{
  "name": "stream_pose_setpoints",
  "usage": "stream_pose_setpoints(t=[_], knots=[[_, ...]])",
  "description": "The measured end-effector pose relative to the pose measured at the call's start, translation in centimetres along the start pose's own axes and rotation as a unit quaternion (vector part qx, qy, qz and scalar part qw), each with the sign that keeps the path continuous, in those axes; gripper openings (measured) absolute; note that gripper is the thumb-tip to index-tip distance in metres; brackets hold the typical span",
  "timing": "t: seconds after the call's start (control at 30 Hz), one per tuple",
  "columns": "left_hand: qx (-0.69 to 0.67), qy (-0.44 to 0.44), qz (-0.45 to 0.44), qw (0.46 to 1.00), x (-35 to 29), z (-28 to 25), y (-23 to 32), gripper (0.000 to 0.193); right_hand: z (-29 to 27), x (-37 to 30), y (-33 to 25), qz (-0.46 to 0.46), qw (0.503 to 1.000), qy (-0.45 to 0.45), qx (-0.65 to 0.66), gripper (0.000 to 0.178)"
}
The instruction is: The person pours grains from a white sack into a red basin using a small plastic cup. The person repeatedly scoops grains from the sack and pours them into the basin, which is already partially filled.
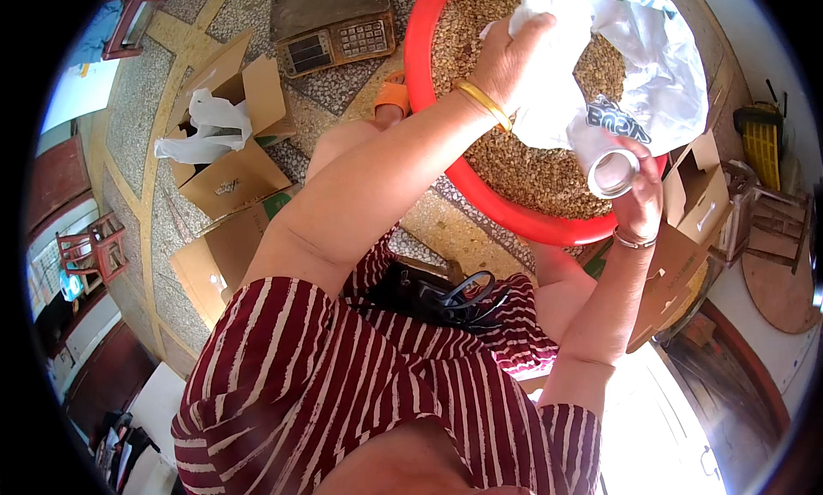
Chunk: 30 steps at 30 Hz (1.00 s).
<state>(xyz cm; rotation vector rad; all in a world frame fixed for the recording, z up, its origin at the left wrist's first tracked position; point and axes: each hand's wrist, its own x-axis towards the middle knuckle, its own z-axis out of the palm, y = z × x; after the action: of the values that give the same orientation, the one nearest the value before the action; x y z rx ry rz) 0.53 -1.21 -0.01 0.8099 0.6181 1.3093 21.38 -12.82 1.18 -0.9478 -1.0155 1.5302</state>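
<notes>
Grain fills a red basin (514, 216) standing on the terrazzo floor (334, 92) in front of the seated person. Left hand (507, 54), gold bangle at the wrist, has its grip clamped on the rim of a white plastic bag (634, 66) held over the basin. Right hand (639, 199) is closed around a small metal can (613, 172), its open mouth just beside the bag. A scale (339, 36) and open cardboard boxes (231, 152) sit nearby. Scissors (467, 294) lie in the lap.
</notes>
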Motion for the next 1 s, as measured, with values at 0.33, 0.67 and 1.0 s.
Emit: stream_pose_setpoints(t=[0.33,0.67,1.0], knots=[[0.023,0.021,0.010,0.999,0.4,-0.4,-1.4,0.031,1.2,1.3,5.8,0.027,0.815,0.000,-0.579,0.036],[0.002,0.033,-0.001,0.999,0.0,0.0,-0.3,0.033,3.2,1.6,10.7,-0.031,0.720,0.020,-0.693,0.030],[-0.012,0.008,-0.002,1.000,0.2,-0.7,0.0,0.034,2.1,2.3,7.7,0.298,0.933,0.103,-0.176,0.036]])
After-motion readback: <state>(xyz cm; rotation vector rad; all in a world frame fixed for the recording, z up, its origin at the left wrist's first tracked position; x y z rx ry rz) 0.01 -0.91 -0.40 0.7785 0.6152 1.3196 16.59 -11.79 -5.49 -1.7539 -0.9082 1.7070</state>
